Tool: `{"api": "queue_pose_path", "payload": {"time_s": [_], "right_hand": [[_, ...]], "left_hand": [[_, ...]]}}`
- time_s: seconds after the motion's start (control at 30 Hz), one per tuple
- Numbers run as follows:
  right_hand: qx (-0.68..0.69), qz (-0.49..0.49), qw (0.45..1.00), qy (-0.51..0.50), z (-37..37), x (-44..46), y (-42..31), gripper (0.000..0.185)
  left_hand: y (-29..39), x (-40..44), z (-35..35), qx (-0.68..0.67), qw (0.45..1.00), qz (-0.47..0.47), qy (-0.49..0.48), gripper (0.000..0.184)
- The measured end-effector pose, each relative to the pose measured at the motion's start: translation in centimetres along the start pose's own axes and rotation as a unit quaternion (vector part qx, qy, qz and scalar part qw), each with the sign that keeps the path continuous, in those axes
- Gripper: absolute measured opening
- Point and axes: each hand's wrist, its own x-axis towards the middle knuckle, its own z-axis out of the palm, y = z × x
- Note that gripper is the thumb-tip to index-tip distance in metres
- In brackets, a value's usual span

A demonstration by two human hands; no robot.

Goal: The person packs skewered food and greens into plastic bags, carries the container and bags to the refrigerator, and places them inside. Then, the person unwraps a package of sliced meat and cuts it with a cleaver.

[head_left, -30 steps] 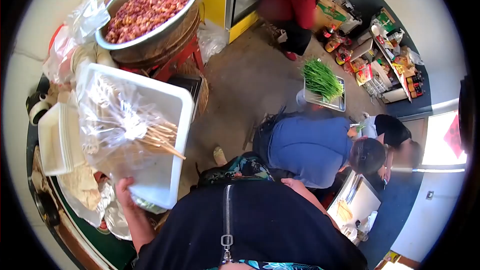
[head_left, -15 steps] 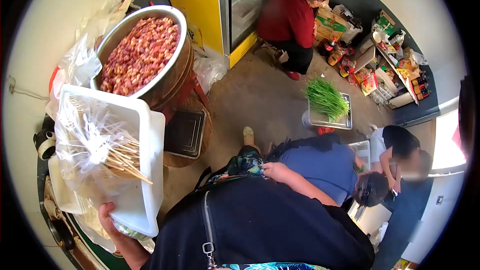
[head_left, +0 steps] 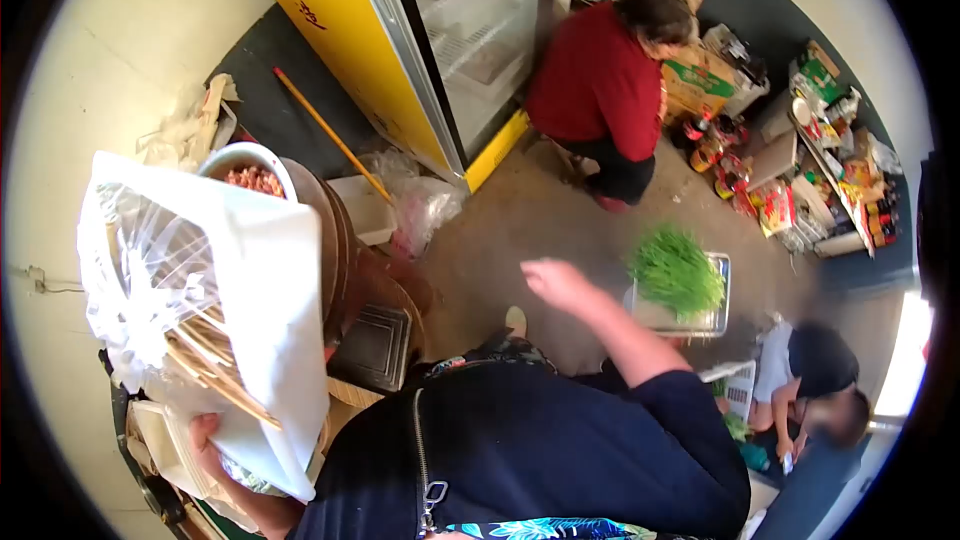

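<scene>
My left hand (head_left: pixel 205 437) grips the lower edge of a white plastic tub (head_left: pixel 270 250), tilted at the left. In the tub lies a clear plastic bag (head_left: pixel 150 270) with bamboo skewers (head_left: pixel 215 350) poking out of it. Behind the tub, a metal basin (head_left: pixel 240 155) of cut raw meat (head_left: pixel 254 180) is mostly hidden. My right hand (head_left: pixel 557 285) is held out over the floor in front of me, its fingers curled and nothing seen in them.
A tray (head_left: pixel 722 290) of green stalks (head_left: pixel 677 275) stands ahead to the right. A person in red (head_left: pixel 600 80) sits by the glass-door fridge (head_left: pixel 470 30); another (head_left: pixel 815 370) crouches at right. Bottles and packets crowd a shelf (head_left: pixel 835 180). A dark lidded box (head_left: pixel 370 345) sits beside the tub.
My right hand has let go of my clothing's hem and reached forward. The tub now covers more of the meat basin. The person in blue has left the view, which has turned.
</scene>
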Motion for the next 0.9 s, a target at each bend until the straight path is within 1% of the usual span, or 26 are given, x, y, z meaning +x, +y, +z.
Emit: {"api": "queue_pose_path", "payload": {"time_s": [0.03,0.07,0.1,0.13,0.17,0.2,0.23,0.27,0.3,0.37,0.4,0.43,0.47,0.5,0.53,0.57,0.6,0.63,0.67,0.7,0.77,0.8,0.83,0.9], "right_hand": [[-0.049,-0.067,0.995,0.06,-2.8,4.1,-1.6,0.028],[-0.088,-0.13,0.984,0.088,-5.0,8.5,-3.0,0.028],[-0.09,-0.191,0.972,0.1,-7.3,12.7,-5.3,0.029],[-0.105,-0.279,0.94,0.169,-8.3,17.1,-6.6,0.028],[-0.14,-0.317,0.916,0.203,-9.7,20.8,-9.1,0.026],[-0.185,-0.333,0.9,0.211,-11.4,23.7,-11.6,0.027],[-0.21,-0.357,0.885,0.212,-12.7,26.3,-13.6,0.022],[-0.325,-0.356,0.837,0.261,-13.2,30.0,-14.8,0.024],[-0.438,-0.356,0.766,0.308,-14.3,33.2,-16.2,0.027],[-0.548,-0.35,0.702,0.293,-16.2,35.4,-16.8,0.037],[-0.611,-0.322,0.665,0.283,-17.0,36.2,-16.9,0.041],[-0.613,-0.325,0.663,0.281,-17.7,36.8,-16.9,0.041],[-0.653,-0.332,0.632,0.252,-18.3,37.3,-17.0,0.04],[-0.689,-0.338,0.601,0.223,-18.7,37.9,-17.0,0.039],[-0.698,-0.355,0.579,0.226,-18.6,38.7,-16.9,0.037],[-0.693,-0.361,0.58,0.229,-18.5,39.3,-17.0,0.037],[-0.69,-0.371,0.586,0.208,-18.1,39.5,-17.4,0.036],[-0.687,-0.382,0.59,0.186,-18.0,39.9,-17.3,0.035],[-0.673,-0.423,0.57,0.209,-17.9,40.8,-16.5,0.034],[-0.67,-0.429,0.583,0.162,-18.2,40.4,-16.6,0.032],[-0.649,-0.456,0.57,0.216,-17.8,41.1,-15.7,0.031],[-0.637,-0.466,0.586,0.181,-18.3,40.7,-15.8,0.03],[-0.631,-0.485,0.579,0.177,-18.0,41.3,-15.6,0.03],[-0.629,-0.485,0.541,0.275,-16.1,43.3,-14.8,0.028]], "left_hand": [[0.8,0.7,1.8,-0.003,1.0,0.002,0.005,0.01],[1.2,1.4,3.4,-0.012,1.0,0.004,0.006,0.01],[1.7,2.1,5.1,-0.026,1.0,-0.001,0.006,0.01],[2.1,2.8,6.7,-0.038,0.999,-0.004,0.004,0.01],[2.3,3.6,8.3,-0.051,0.999,-0.007,-0.001,0.01],[2.4,4.5,9.8,-0.062,0.998,-0.008,-0.008,0.009],[2.5,5.4,11.3,-0.071,0.997,-0.008,-0.019,0.009],[2.8,7.1,13.0,-0.078,0.996,-0.008,-0.034,0.009],[2.9,8.3,14.2,-0.088,0.995,-0.005,-0.043,0.009],[3.1,9.7,16.1,-0.092,0.994,-0.008,-0.062,0.009],[3.2,10.3,17.1,-0.088,0.993,-0.007,-0.073,0.009],[3.3,10.8,17.6,-0.07,0.994,0.005,-0.083,0.009],[3.2,11.2,17.9,-0.039,0.995,0.028,-0.092,0.009],[3.6,11.4,18.6,0.025,0.992,0.087,-0.088,0.008],[4.0,11.5,19.4,0.09,0.982,0.145,-0.076,0.008],[4.4,11.0,20.0,0.154,0.965,0.199,-0.069,0.008],[4.6,10.6,20.3,0.216,0.942,0.252,-0.054,0.008],[4.9,10.0,21.4,0.075,0.991,0.103,-0.037,0.006],[6.7,8.9,23.8,-0.087,0.995,-0.035,0.024,0.005],[7.2,8.2,25.0,-0.134,0.988,-0.066,0.049,0.005],[7.6,6.8,26.9,-0.151,0.984,-0.07,0.067,0.005],[7.7,6.0,27.8,-0.161,0.981,-0.073,0.077,0.005],[7.8,5.1,28.7,-0.17,0.979,-0.076,0.088,0.005],[8.0,3.3,30.6,-0.188,0.973,-0.086,0.106,0.006]]}}
